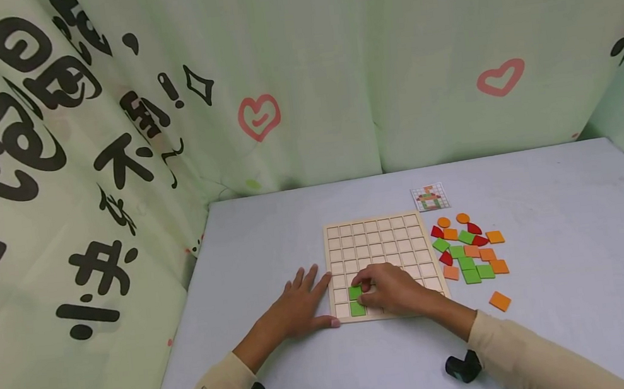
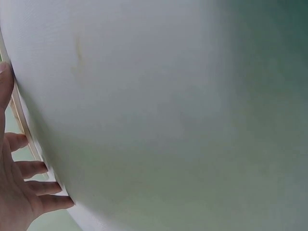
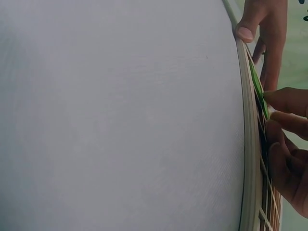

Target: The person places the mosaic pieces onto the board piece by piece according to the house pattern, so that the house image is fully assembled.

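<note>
One green tile (image 1: 354, 293), lower center, got pinched by right fingers (image 1: 364, 273), splayed left fingers (image 1: 320, 287) prolly just steadying the board (image 1: 388, 247).

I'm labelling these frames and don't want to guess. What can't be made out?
Some squares of the board: hidden beneath the right hand, head view.
Whether that hand pinches or just touches the green tiles: fingers obscure it, head view; right edge cuts the hand off, right wrist view.
Fine details on the card: too small, head view.
Most of the left hand's palm: cut off by the left edge, left wrist view.
</note>
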Available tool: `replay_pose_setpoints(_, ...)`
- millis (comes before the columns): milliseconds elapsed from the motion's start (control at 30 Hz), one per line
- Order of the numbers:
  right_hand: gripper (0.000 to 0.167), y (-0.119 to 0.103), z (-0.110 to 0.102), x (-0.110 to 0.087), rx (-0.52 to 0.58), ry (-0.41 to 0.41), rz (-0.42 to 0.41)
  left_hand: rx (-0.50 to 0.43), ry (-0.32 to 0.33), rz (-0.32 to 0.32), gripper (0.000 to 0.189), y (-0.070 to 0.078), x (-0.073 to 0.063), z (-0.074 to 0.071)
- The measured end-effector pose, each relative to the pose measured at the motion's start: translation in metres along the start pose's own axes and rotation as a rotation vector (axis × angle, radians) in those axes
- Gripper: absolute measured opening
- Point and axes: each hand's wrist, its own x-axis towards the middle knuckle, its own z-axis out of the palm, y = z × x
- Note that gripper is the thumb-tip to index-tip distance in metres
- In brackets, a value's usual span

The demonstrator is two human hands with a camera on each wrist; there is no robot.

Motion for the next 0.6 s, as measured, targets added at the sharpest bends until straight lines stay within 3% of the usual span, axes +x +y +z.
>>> replay_pose_setpoints(600, 0.017, -0.0006, -0.0005, 0.0040, -0.018, 0.027, -0.009, 0.007, 0.002, 0.004, 0.098, -0.0003, 0.0003, 0.0002)
